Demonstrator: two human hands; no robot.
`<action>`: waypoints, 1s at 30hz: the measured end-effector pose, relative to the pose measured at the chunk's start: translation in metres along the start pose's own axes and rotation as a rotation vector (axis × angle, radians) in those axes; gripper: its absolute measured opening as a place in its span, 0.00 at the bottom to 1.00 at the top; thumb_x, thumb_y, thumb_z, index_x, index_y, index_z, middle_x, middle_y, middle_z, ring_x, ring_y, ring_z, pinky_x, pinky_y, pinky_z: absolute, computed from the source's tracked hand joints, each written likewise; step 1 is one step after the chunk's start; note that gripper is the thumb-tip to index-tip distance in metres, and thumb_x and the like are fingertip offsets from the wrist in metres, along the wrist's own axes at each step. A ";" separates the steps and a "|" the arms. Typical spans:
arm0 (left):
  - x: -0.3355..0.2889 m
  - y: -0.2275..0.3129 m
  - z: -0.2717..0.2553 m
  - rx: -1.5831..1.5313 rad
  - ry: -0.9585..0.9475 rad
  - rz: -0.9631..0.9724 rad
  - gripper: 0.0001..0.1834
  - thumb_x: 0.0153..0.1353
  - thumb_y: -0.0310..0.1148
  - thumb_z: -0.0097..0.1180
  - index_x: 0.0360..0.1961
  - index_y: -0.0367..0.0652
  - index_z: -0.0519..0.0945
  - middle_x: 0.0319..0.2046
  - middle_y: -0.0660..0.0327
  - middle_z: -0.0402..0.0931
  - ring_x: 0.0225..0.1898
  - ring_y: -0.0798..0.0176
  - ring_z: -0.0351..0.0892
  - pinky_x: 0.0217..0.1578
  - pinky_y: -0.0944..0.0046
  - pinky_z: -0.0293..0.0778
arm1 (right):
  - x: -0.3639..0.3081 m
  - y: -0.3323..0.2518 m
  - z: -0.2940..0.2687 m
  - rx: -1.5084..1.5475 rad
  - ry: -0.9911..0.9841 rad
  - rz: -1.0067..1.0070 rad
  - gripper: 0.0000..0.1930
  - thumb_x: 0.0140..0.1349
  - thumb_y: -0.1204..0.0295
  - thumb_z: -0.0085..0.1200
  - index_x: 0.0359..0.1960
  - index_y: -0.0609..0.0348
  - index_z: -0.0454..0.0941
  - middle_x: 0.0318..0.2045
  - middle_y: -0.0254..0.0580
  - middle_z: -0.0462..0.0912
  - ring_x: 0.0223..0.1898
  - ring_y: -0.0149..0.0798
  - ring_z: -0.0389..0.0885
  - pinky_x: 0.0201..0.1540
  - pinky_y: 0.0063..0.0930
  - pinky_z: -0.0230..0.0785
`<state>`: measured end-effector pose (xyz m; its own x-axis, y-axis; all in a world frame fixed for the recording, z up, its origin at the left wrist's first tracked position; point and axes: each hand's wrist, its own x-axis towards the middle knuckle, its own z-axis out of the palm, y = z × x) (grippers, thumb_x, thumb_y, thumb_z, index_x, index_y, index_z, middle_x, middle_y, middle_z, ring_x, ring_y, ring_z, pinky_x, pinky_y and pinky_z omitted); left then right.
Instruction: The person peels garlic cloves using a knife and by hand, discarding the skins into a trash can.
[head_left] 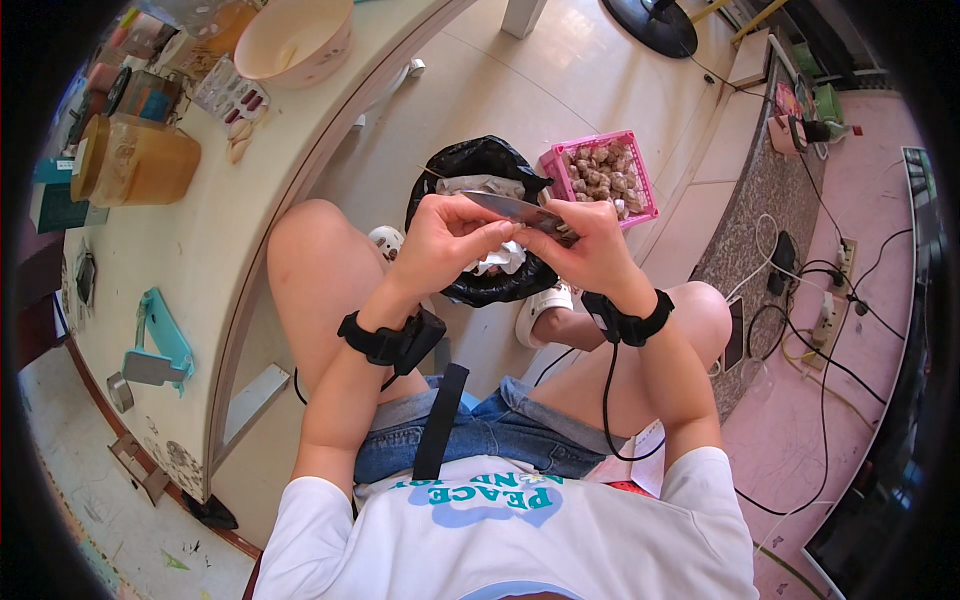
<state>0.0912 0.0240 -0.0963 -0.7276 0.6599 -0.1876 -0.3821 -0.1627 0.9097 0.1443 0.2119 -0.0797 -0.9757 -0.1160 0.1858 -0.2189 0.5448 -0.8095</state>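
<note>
My right hand [592,248] is closed around a knife [512,208], whose broad metal blade points left across to my other hand. Close against the blade, my left hand [440,243] pinches its thumb and fingers together. Whatever small thing lies between those fingertips is mostly hidden. Both hands are held over a bin lined with a black plastic bag [480,152], in which white crumpled paper [500,260] shows. Just right of the bag stands a pink plastic basket [645,180] of small brownish, knobbly bulbs [605,172].
At left, a pale table [240,190] bears a pink bowl [295,45], a yellowish jar [140,160], a pill blister pack [232,92] and a turquoise phone stand [160,340]. Cables and a power strip [828,320] lie at right, near a large black screen [890,420].
</note>
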 end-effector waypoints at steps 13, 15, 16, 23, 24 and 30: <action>-0.001 0.007 -0.001 -0.006 -0.071 -0.017 0.07 0.54 0.25 0.57 0.32 0.31 0.80 0.23 0.63 0.75 0.22 0.75 0.73 0.21 0.76 0.68 | -0.002 0.007 0.002 0.046 -0.009 -0.026 0.14 0.49 0.67 0.65 0.17 0.63 0.75 0.10 0.47 0.68 0.11 0.40 0.65 0.15 0.26 0.59; -0.001 0.007 -0.002 -0.005 -0.081 -0.016 0.07 0.55 0.25 0.56 0.32 0.31 0.80 0.24 0.63 0.75 0.22 0.75 0.73 0.21 0.76 0.69 | -0.003 0.005 0.003 0.037 0.000 -0.031 0.13 0.48 0.68 0.65 0.18 0.63 0.75 0.10 0.47 0.69 0.11 0.40 0.66 0.15 0.26 0.60; -0.001 0.007 -0.003 -0.004 -0.092 -0.017 0.07 0.55 0.25 0.56 0.32 0.31 0.80 0.25 0.63 0.75 0.22 0.75 0.73 0.22 0.76 0.70 | -0.003 0.004 0.003 0.030 0.012 -0.035 0.13 0.48 0.68 0.65 0.18 0.62 0.75 0.11 0.47 0.69 0.11 0.40 0.67 0.15 0.26 0.60; -0.002 0.012 0.002 -0.055 -0.076 -0.066 0.07 0.56 0.23 0.54 0.35 0.32 0.80 0.24 0.63 0.74 0.24 0.74 0.71 0.25 0.75 0.67 | -0.004 0.003 0.005 -0.076 0.070 -0.119 0.10 0.45 0.70 0.65 0.18 0.59 0.75 0.11 0.43 0.71 0.12 0.41 0.71 0.15 0.27 0.61; -0.002 0.012 0.002 -0.043 -0.067 -0.076 0.08 0.56 0.23 0.54 0.35 0.32 0.80 0.24 0.63 0.74 0.24 0.74 0.71 0.25 0.75 0.67 | -0.004 0.003 0.006 -0.093 0.092 -0.130 0.10 0.45 0.70 0.65 0.18 0.59 0.75 0.11 0.42 0.71 0.12 0.41 0.71 0.15 0.27 0.61; -0.001 0.010 0.002 -0.066 -0.048 -0.084 0.08 0.56 0.23 0.53 0.35 0.33 0.81 0.25 0.64 0.73 0.26 0.74 0.71 0.26 0.75 0.66 | -0.004 0.004 0.011 -0.153 0.156 -0.183 0.11 0.44 0.71 0.65 0.16 0.58 0.73 0.10 0.40 0.70 0.11 0.39 0.70 0.13 0.28 0.59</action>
<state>0.0886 0.0228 -0.0861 -0.6638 0.7073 -0.2431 -0.4784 -0.1518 0.8649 0.1468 0.2059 -0.0899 -0.9046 -0.1013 0.4140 -0.3761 0.6466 -0.6636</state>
